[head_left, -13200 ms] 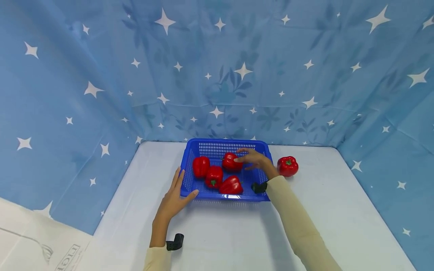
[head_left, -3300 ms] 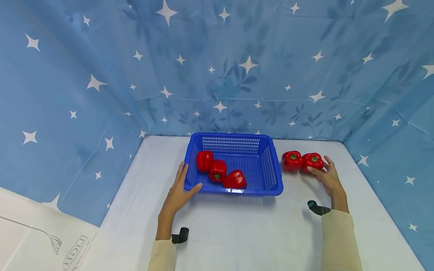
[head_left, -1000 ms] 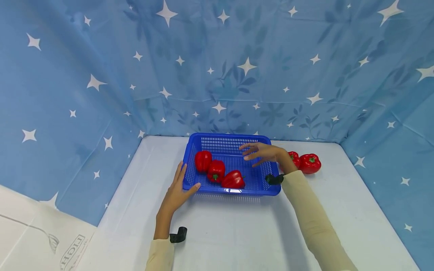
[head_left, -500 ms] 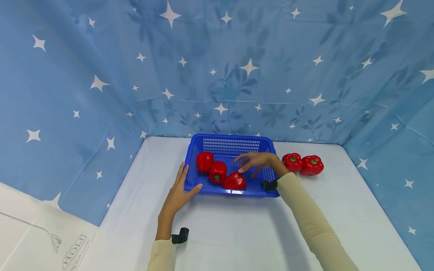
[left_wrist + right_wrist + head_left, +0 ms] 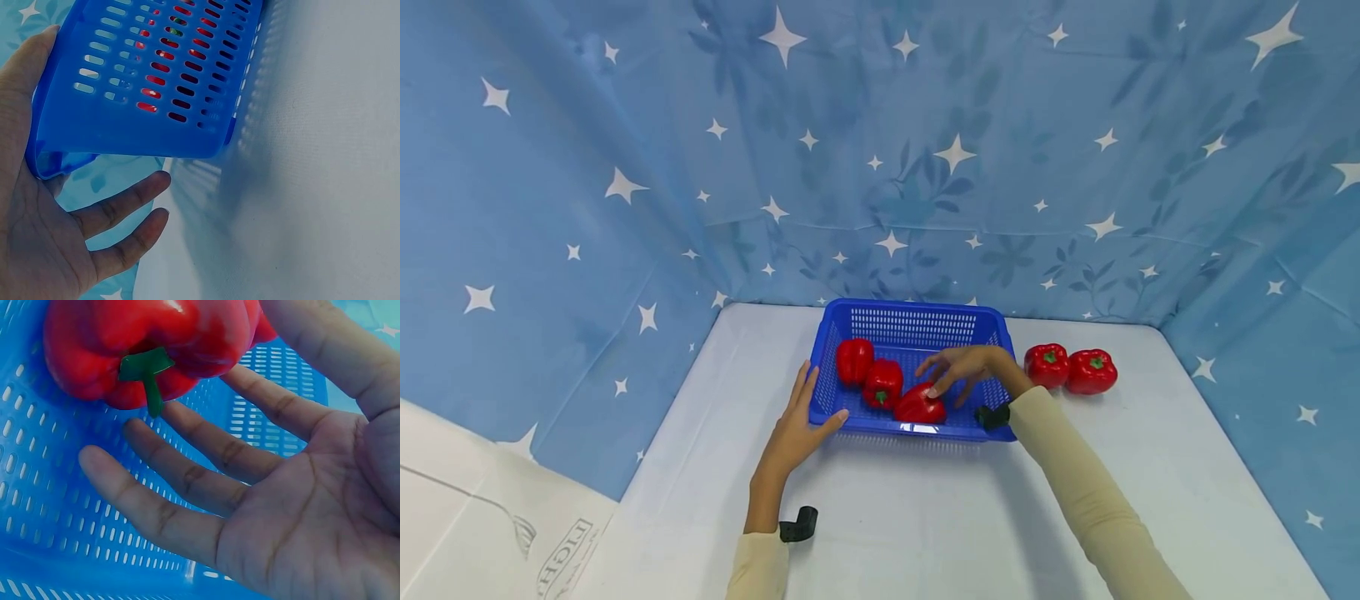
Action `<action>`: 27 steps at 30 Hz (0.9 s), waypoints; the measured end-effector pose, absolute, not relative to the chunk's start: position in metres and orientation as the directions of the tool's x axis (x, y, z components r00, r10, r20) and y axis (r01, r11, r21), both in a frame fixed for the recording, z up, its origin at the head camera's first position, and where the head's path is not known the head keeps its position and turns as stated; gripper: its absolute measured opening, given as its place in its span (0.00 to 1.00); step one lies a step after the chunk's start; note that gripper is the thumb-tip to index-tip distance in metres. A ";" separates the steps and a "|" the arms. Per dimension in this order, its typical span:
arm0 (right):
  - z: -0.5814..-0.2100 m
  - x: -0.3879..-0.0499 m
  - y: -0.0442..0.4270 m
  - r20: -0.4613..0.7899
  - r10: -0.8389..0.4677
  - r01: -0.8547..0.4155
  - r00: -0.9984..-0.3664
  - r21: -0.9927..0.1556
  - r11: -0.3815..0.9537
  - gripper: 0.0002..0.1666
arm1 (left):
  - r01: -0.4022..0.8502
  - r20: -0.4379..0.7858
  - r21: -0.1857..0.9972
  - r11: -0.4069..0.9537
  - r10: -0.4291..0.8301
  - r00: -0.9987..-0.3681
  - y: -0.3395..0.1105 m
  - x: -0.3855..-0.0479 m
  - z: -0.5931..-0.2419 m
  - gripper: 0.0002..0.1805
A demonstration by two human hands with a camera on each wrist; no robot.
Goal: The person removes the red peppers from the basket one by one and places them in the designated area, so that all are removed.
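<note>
Right hand [image 5: 967, 363] nearer sideways-lying red pepper [image 5: 916, 406], stem [image 5: 150, 378] palmward

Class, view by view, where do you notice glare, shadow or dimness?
Head view: white glare on the front rim of the basket, a soft shadow on the table beside the right sleeve; left wrist view: dim, the basket's shadow flecked with lighter spots; right wrist view: dim and bluish, a small highlight on the pepper.
</note>
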State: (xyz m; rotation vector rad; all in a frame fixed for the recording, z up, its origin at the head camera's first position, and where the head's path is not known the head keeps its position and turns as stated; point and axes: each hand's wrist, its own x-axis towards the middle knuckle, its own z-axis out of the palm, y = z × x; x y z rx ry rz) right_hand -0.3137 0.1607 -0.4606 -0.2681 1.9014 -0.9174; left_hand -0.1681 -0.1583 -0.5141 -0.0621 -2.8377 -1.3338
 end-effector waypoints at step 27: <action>-0.454 -0.308 0.151 -0.739 -0.502 0.126 -0.450 -0.609 0.783 0.33 | 0.045 0.026 0.768 0.639 0.039 -0.999 -0.158 -0.167 -0.513 0.56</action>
